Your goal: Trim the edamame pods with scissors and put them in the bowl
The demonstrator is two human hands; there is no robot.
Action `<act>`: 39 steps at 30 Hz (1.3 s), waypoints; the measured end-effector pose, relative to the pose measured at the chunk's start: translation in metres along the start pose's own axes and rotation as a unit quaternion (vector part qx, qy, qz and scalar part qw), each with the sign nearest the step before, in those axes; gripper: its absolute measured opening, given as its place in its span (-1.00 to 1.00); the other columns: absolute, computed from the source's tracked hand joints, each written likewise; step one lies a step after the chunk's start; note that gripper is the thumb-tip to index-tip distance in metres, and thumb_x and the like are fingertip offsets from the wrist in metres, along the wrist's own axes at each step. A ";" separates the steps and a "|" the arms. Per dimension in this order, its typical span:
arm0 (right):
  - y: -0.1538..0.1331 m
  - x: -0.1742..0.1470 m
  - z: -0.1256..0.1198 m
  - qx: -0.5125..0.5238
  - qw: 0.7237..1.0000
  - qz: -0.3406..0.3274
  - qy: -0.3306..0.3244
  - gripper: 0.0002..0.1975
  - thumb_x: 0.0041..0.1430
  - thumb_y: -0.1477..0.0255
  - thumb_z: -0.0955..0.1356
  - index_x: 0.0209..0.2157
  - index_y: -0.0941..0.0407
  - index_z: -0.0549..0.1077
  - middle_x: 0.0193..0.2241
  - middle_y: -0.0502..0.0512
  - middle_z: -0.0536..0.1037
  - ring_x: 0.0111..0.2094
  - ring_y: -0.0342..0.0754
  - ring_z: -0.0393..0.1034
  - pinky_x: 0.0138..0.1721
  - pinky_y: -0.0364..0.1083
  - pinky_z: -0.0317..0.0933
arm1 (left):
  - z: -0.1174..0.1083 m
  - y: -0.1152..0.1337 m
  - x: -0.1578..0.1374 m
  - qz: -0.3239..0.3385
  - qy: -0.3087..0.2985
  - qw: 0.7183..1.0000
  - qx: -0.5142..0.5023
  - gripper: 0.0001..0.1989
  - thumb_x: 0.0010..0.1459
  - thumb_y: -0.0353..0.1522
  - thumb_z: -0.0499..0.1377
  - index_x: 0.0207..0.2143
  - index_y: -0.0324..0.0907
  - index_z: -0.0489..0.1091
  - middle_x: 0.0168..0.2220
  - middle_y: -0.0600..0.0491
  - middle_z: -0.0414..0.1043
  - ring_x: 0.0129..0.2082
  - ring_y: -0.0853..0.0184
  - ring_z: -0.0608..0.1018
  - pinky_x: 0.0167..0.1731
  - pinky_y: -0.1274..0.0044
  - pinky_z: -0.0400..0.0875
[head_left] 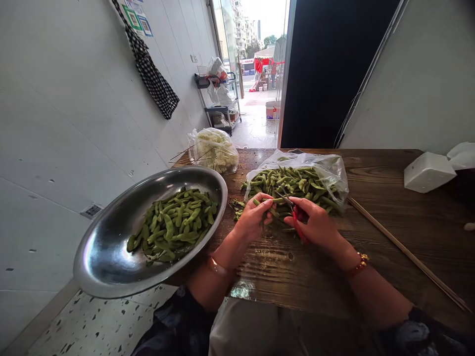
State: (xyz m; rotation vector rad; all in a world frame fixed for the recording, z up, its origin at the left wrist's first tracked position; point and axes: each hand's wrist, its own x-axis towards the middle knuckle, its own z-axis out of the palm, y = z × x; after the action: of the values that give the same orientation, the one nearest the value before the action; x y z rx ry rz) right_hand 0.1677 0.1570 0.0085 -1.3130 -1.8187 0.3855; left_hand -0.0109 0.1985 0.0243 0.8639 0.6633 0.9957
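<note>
Between its fingertips my left hand pinches green edamame pods, held level above the table. My right hand is closed round red-handled scissors, whose blades are apart beside the pod's right end. Just beyond both hands, a heap of edamame spills from a clear plastic bag. To the left stands a wide steel basin, tilted in the view, with many loose pods inside it.
A bag of cauliflower lies at the table's far left. Long thin wooden sticks run along the right side, near a white box. Past the wooden table, a cart stands by the open doorway.
</note>
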 end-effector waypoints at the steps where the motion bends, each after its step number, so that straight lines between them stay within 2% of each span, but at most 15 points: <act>1: 0.000 0.000 0.000 -0.004 1.000 -0.008 0.001 -0.52 0.06 0.21 0.41 -0.01 0.13 0.40 -0.41 0.05 0.43 -0.46 -0.08 0.30 -0.35 -0.07 0.30 | 0.000 0.000 0.000 -0.005 -0.001 1.000 -0.007 -0.66 -0.12 -0.32 0.35 -0.35 -0.25 0.29 -0.52 0.14 0.38 -0.67 0.61 0.29 -0.72 0.74 0.03; 8: 0.002 0.000 0.000 -0.024 0.999 -0.038 0.021 -0.53 0.08 0.16 0.39 -0.02 0.10 0.39 -0.41 0.04 0.42 -0.46 -0.09 0.29 -0.37 -0.08 0.29 | 0.001 0.001 -0.002 -0.030 -0.010 0.999 -0.029 -0.66 -0.14 -0.33 0.37 -0.36 -0.26 0.31 -0.52 0.14 0.37 -0.67 0.62 0.29 -0.72 0.74 0.03; 11: 0.005 -0.001 0.001 -0.030 0.998 -0.037 0.031 -0.55 0.11 0.14 0.37 -0.05 0.13 0.42 -0.46 0.03 0.42 -0.50 -0.10 0.28 -0.41 -0.09 0.29 | 0.002 0.002 -0.002 -0.026 -0.014 0.999 -0.025 -0.67 -0.13 -0.33 0.36 -0.37 -0.26 0.30 -0.52 0.14 0.36 -0.68 0.61 0.29 -0.73 0.74 0.02; 15: 0.004 -0.002 0.001 -0.033 0.998 -0.033 0.039 -0.57 0.11 0.13 0.36 -0.09 0.13 0.46 -0.44 0.07 0.49 -0.47 -0.08 0.33 -0.36 -0.08 0.31 | -0.001 0.002 0.001 -0.010 -0.008 1.000 -0.024 -0.69 -0.11 -0.35 0.35 -0.36 -0.24 0.29 -0.53 0.15 0.35 -0.69 0.61 0.28 -0.74 0.74 0.01; 18: 0.001 -0.001 -0.002 -0.017 0.999 0.002 0.035 -0.54 0.10 0.13 0.37 -0.08 0.15 0.48 -0.46 0.05 0.48 -0.50 -0.10 0.31 -0.40 -0.11 0.27 | -0.006 0.005 0.005 0.000 0.012 0.999 -0.045 -0.74 -0.06 -0.38 0.31 -0.38 -0.22 0.26 -0.54 0.18 0.30 -0.70 0.60 0.25 -0.75 0.74 -0.01; 21: 0.000 0.002 -0.008 0.009 0.996 0.064 0.061 -0.53 0.09 0.14 0.37 -0.06 0.16 0.49 -0.53 -0.02 0.42 -0.54 -0.14 0.24 -0.46 -0.15 0.19 | -0.012 0.011 0.010 -0.001 0.043 0.994 -0.098 -0.80 0.05 -0.36 0.22 -0.44 -0.21 0.20 -0.59 0.19 0.23 -0.72 0.59 0.23 -0.76 0.72 0.00; 25: 0.003 0.004 -0.015 0.066 0.988 0.107 0.093 -0.54 0.09 0.15 0.37 -0.04 0.12 0.48 -0.61 -0.10 0.29 -0.57 -0.19 0.11 -0.51 -0.17 0.08 | -0.014 0.017 0.011 -0.010 0.077 0.987 -0.144 -0.70 0.13 -0.30 0.17 -0.52 -0.20 0.11 -0.64 0.22 0.14 -0.73 0.58 0.23 -0.76 0.71 0.06; 28: 0.007 0.005 -0.016 0.094 0.985 0.107 0.096 -0.55 0.09 0.16 0.37 -0.05 0.12 0.47 -0.61 -0.11 0.26 -0.57 -0.20 0.07 -0.53 -0.18 0.02 | -0.011 0.016 0.008 -0.026 0.069 0.993 -0.090 -0.66 0.04 -0.28 0.27 -0.52 -0.20 0.12 -0.62 0.21 0.20 -0.69 0.56 0.32 -0.71 0.71 0.17; 31: 0.008 0.006 -0.016 0.095 0.985 0.106 0.094 -0.54 0.08 0.15 0.37 -0.05 0.12 0.48 -0.61 -0.10 0.27 -0.57 -0.19 0.07 -0.53 -0.18 0.02 | -0.005 0.010 0.003 -0.056 -0.012 0.998 0.040 -0.65 -0.07 -0.28 0.34 -0.47 -0.20 0.18 -0.59 0.20 0.28 -0.67 0.52 0.37 -0.70 0.70 0.18; 33: 0.007 0.007 -0.016 0.091 0.985 0.109 0.094 -0.54 0.07 0.14 0.37 -0.06 0.13 0.48 -0.61 -0.10 0.27 -0.57 -0.19 0.08 -0.53 -0.18 0.02 | 0.000 0.004 0.001 -0.046 -0.084 0.981 0.166 -0.72 -0.05 -0.27 0.32 -0.44 -0.22 0.28 -0.62 0.20 0.26 -0.67 0.53 0.34 -0.67 0.68 0.15; 34: 0.006 0.007 -0.016 0.090 0.985 0.112 0.095 -0.53 0.07 0.15 0.38 -0.06 0.13 0.49 -0.61 -0.10 0.27 -0.57 -0.19 0.08 -0.53 -0.18 0.02 | 0.001 0.001 0.000 -0.022 -0.109 0.964 0.240 -0.76 -0.03 -0.28 0.30 -0.42 -0.23 0.33 -0.62 0.19 0.27 -0.65 0.52 0.34 -0.63 0.66 0.17; 37: 0.004 0.008 -0.016 0.093 0.984 0.117 0.095 -0.53 0.05 0.16 0.38 -0.06 0.15 0.49 -0.60 -0.09 0.28 -0.56 -0.19 0.09 -0.53 -0.18 0.04 | 0.005 -0.010 0.000 0.084 -0.125 0.878 0.455 -0.87 -0.05 -0.37 0.30 -0.41 -0.24 0.46 -0.51 0.12 0.38 -0.49 0.46 0.39 -0.42 0.59 0.27; 39: 0.003 0.008 -0.016 0.095 0.985 0.114 0.090 -0.52 0.05 0.15 0.38 -0.06 0.16 0.48 -0.61 -0.09 0.27 -0.56 -0.19 0.08 -0.53 -0.18 0.04 | 0.004 -0.018 0.001 0.121 -0.139 0.813 0.552 -0.88 -0.08 -0.40 0.31 -0.41 -0.22 0.49 -0.45 0.09 0.42 -0.43 0.41 0.40 -0.35 0.55 0.28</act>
State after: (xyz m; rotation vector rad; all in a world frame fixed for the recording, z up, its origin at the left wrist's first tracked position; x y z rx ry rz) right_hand 0.1812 0.1619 0.0194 -1.3790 -1.4496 0.5326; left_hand 0.0005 0.1929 0.0113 2.1229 0.8880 0.6081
